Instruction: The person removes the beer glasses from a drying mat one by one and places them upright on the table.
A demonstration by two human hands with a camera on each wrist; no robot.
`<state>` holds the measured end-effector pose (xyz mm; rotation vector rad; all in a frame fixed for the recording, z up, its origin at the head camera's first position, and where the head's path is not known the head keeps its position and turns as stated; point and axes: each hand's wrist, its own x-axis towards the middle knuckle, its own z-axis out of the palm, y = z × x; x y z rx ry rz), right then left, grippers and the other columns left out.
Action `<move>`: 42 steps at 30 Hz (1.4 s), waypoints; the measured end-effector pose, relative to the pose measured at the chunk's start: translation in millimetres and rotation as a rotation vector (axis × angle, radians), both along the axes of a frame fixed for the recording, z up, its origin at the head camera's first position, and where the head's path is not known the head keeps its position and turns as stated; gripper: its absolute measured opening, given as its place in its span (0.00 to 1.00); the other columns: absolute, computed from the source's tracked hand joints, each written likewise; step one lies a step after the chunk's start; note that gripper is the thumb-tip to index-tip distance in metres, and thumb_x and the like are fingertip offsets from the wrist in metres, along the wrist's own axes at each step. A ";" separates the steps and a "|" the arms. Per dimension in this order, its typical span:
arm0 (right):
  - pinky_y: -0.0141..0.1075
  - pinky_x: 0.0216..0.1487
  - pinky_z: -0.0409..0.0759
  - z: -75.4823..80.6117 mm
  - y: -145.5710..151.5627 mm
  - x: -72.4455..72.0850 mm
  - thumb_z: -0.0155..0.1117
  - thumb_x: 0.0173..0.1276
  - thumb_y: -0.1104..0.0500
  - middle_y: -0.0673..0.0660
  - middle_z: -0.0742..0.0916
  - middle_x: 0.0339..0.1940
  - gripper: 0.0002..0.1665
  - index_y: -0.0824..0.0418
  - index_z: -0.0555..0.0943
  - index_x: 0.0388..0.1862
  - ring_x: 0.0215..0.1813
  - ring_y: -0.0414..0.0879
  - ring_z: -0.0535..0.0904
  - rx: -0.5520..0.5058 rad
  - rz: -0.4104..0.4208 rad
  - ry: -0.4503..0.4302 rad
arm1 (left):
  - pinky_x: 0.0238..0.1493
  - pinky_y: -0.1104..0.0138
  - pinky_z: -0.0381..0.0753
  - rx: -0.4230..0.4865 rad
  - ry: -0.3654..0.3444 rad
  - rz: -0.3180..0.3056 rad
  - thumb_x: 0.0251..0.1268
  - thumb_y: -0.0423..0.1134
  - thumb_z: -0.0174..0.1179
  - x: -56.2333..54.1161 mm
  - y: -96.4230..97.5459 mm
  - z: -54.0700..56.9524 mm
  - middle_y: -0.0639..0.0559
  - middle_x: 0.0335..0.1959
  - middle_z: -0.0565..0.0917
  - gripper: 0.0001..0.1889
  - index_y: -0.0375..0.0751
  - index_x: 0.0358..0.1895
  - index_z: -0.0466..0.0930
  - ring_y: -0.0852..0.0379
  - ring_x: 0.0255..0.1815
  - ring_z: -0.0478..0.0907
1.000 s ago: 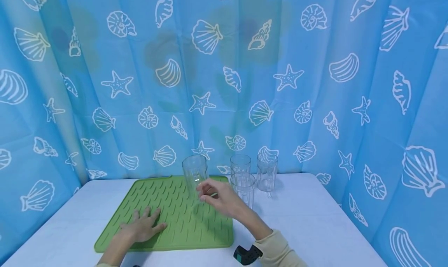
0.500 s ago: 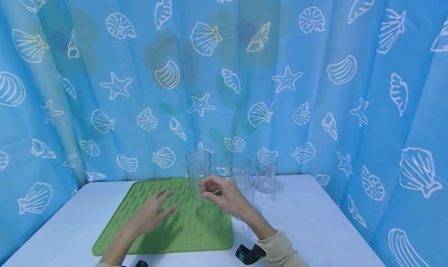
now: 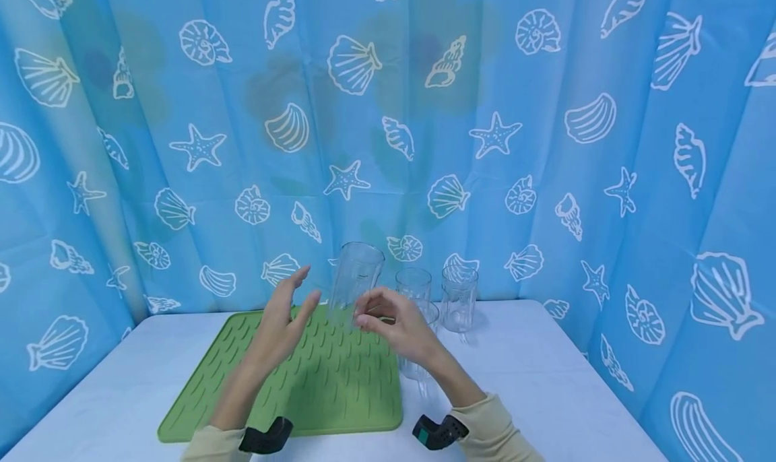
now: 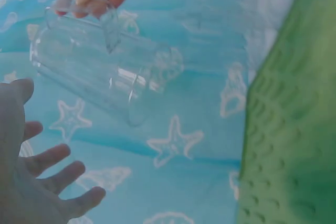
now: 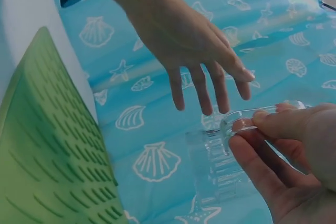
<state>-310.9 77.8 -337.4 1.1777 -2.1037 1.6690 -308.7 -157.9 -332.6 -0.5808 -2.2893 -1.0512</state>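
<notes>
A clear glass mug (image 3: 359, 273) hangs above the back of the green ridged mat (image 3: 339, 394), its rim leaning to the right. My right hand (image 3: 397, 324) pinches its handle between thumb and curled fingers, seen closely in the right wrist view. To the left of the mug, my left hand (image 3: 281, 320) is raised over the mat. Its fingers are extended and spread, apart from the glass. In the left wrist view the mug (image 4: 89, 61) lies sideways across the picture, with the open left hand (image 4: 37, 166) beside it.
More clear glasses stand right of the mat: one at the back (image 3: 414, 281), another farther right (image 3: 459, 300), and a nearer one (image 3: 413, 369) partly hidden by my right hand. A white-covered table (image 3: 521, 388) bears everything. The blue shell-print curtain (image 3: 376, 213) hangs behind.
My left hand has risen off the mat, where it lay flat, and moved toward the mug. The mug has gone up and slightly right, its tilt turning from left to right.
</notes>
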 end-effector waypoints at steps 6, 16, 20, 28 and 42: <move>0.42 0.47 0.88 0.8 3.3 -2.8 0.61 0.71 0.64 0.68 0.85 0.44 0.12 0.67 0.76 0.50 0.44 0.56 0.87 -0.098 0.041 -0.054 | 0.67 0.43 0.71 0.071 -0.002 -0.044 0.77 0.50 0.49 -1.0 12.6 5.4 0.41 0.72 0.66 0.29 0.43 0.75 0.58 0.41 0.71 0.65; 0.46 0.55 0.85 -1.6 3.5 -2.4 0.61 0.72 0.64 0.63 0.85 0.45 0.16 0.70 0.72 0.53 0.47 0.46 0.87 -0.274 0.115 -0.227 | 0.65 0.46 0.75 0.094 -0.002 -0.075 0.73 0.50 0.56 -2.6 15.9 0.4 0.43 0.72 0.66 0.32 0.46 0.75 0.58 0.41 0.71 0.66; 0.42 0.57 0.84 0.3 2.5 -1.1 0.60 0.72 0.63 0.53 0.86 0.44 0.13 0.64 0.73 0.52 0.48 0.44 0.86 -0.356 0.148 -0.324 | 0.63 0.47 0.77 0.096 0.042 -0.083 0.70 0.48 0.60 -2.5 18.3 0.9 0.42 0.71 0.66 0.34 0.48 0.75 0.59 0.39 0.70 0.67; 0.39 0.63 0.80 2.4 -0.9 1.8 0.58 0.73 0.64 0.51 0.85 0.42 0.09 0.57 0.73 0.50 0.50 0.43 0.84 -0.520 0.212 -0.522 | 0.60 0.48 0.80 0.109 0.054 -0.098 0.64 0.46 0.65 -2.2 21.8 -0.5 0.40 0.70 0.67 0.38 0.48 0.75 0.59 0.40 0.69 0.69; 0.36 0.67 0.76 6.8 -2.8 3.4 0.54 0.75 0.65 0.52 0.84 0.44 0.08 0.57 0.73 0.49 0.51 0.43 0.84 -0.627 0.232 -0.652 | 0.58 0.56 0.82 0.138 0.064 -0.158 0.54 0.39 0.74 -6.7 26.0 -2.9 0.35 0.67 0.66 0.47 0.41 0.76 0.55 0.36 0.65 0.71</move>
